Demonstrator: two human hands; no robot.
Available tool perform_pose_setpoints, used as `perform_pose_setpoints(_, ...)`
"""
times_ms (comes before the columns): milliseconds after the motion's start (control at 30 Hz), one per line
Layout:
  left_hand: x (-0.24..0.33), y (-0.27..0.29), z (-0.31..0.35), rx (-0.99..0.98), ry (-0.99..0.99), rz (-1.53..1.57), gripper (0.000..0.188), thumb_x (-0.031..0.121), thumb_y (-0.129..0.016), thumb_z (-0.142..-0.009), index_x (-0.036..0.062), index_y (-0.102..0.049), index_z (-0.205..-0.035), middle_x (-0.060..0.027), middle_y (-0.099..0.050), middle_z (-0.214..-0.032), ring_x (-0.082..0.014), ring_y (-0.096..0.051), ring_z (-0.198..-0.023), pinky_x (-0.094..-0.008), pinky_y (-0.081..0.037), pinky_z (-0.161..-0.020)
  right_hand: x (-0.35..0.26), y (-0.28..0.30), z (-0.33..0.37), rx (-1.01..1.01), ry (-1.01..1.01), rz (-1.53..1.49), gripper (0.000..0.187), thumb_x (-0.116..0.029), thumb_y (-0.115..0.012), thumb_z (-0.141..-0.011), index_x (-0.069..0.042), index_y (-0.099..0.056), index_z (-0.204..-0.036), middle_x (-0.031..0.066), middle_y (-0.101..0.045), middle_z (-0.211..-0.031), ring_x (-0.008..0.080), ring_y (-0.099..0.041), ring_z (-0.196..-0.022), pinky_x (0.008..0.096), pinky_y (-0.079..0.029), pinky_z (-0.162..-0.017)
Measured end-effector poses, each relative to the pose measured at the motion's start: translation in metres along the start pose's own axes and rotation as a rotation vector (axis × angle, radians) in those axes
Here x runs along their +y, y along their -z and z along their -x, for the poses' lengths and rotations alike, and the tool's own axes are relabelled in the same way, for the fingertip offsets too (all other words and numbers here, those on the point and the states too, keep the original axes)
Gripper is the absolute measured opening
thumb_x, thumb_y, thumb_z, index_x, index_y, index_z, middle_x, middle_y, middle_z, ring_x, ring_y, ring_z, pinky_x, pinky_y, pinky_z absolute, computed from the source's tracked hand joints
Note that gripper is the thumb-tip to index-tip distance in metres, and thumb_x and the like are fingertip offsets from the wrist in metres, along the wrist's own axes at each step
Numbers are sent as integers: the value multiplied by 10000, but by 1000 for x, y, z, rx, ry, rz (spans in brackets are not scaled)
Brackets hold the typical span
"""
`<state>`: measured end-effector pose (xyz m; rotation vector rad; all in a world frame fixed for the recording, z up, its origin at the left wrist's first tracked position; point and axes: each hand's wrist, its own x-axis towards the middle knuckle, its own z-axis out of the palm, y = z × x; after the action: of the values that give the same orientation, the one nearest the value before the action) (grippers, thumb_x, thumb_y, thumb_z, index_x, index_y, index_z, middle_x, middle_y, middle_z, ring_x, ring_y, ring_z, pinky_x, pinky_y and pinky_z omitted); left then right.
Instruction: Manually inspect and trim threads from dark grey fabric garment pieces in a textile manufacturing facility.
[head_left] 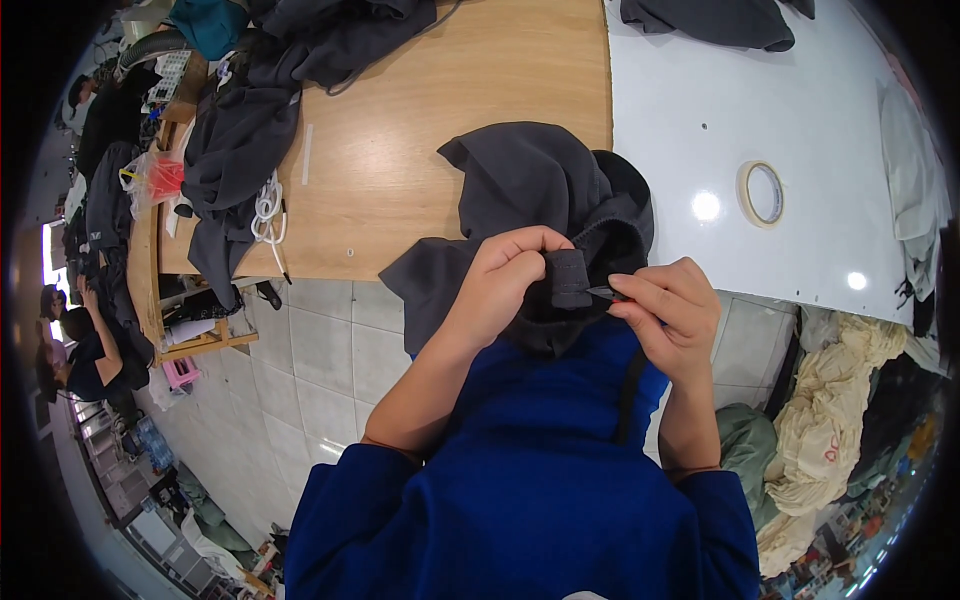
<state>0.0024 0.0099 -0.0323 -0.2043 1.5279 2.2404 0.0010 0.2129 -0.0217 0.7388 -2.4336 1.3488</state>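
Note:
A dark grey garment (530, 175) lies bunched over the table's front edge and hangs down against my blue top. My left hand (500, 285) is closed on it, pinching a folded, stitched band (568, 278) between thumb and fingers. Closed too, my right hand (675, 312) pinches a small dark pointed tool (604, 293) whose tip meets the right side of that band. The fingers cover most of the tool, so its exact kind cannot be made out. Around the band, the garment's dark opening faces up.
More dark garments (235, 140) and a white cord (268, 210) lie on the wooden table (400, 120) at left. A tape roll (762, 194) rests on the white tabletop (680, 160). Cream cloth (825, 420) is heaped at lower right. Another person (90, 350) is at far left.

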Motion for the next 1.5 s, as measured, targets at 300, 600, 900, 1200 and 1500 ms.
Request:
perform_pose_setpoints(300,-1,0,0,8,-4,-8,301,-15,-372,-729,-51,-608,-912,-51,-621,-847,-85,-552,-793,-200,-424,-743,1,-2,0,-40,48,11,307,-213,-775,-605,-145,-724,-899,-16,-610,-727,146,-474,-585,257,-374,-532)
perform_pose_setpoints(600,-1,0,1,9,-1,-6,300,-7,-374,-727,-48,-611,-907,-49,-621,-846,-85,-550,-793,-202,-422,-741,3,-6,2,-22,50,13,294,-214,-777,-601,-140,-727,-881,-14,-616,-725,147,-476,-584,257,-377,-532)
perform_pose_setpoints(900,-1,0,1,12,9,-2,302,-10,-375,-720,-50,-610,-905,-51,-622,-843,-81,-552,-790,-197,-424,-738,3,-4,1,12,1,-12,267,-181,-774,-623,-130,-728,-881,-2,-626,-728,144,-492,-591,253,-386,-547)
perform_pose_setpoints(1200,-3,4,-1,100,-39,147,316,-14,-382,-750,-62,-590,-983,-60,-625,-900,-103,-569,-843,-213,-433,-790,3,-2,2,57,-136,-150,288,-70,-735,-680,-46,-691,-963,55,-619,-756,152,-501,-622,247,-400,-571)
perform_pose_setpoints(1500,1,30,1,331,-166,370,361,36,-401,-847,-33,-483,-1191,-82,-554,-1130,-138,-523,-1039,-253,-395,-928,21,-24,27,175,-494,-258,383,-108,-604,-854,-25,-544,-1222,90,-625,-973,136,-567,-886,235,-442,-791)
